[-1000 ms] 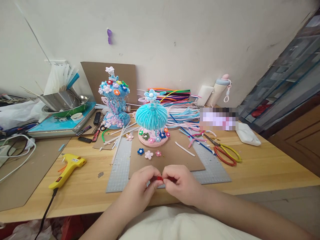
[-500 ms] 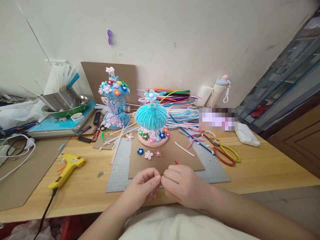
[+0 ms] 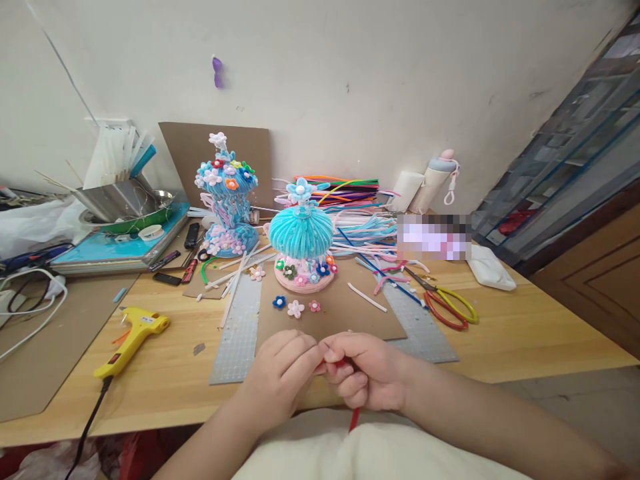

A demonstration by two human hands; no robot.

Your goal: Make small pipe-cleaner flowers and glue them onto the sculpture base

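A red pipe cleaner (image 3: 355, 420) hangs below my right hand (image 3: 367, 373), whose curled fingers close on it. Touching it from the other side, my left hand (image 3: 285, 367) pinches where more red shows between the fingertips; the exact grip is partly hidden. Just beyond the hands, a blue flower (image 3: 279, 302), a pale pink flower (image 3: 295, 309) and a small pink flower (image 3: 315, 306) lie on a cardboard sheet (image 3: 370, 323). Behind them stands a fuzzy turquoise domed ornament (image 3: 301, 232) on a pink base with several small flowers.
A yellow glue gun (image 3: 133, 337) lies at left, its cord running off the table edge. Scissors (image 3: 447, 305) with red and yellow handles rest at right. A second flowered ornament (image 3: 227, 200) and bundles of pipe cleaners (image 3: 367, 227) stand behind. Under the cardboard is a grey cutting mat (image 3: 233, 363).
My right hand has turned so its curled fingers show, and the red pipe cleaner's tail now hangs downward. My left hand has rolled over, its back now facing up.
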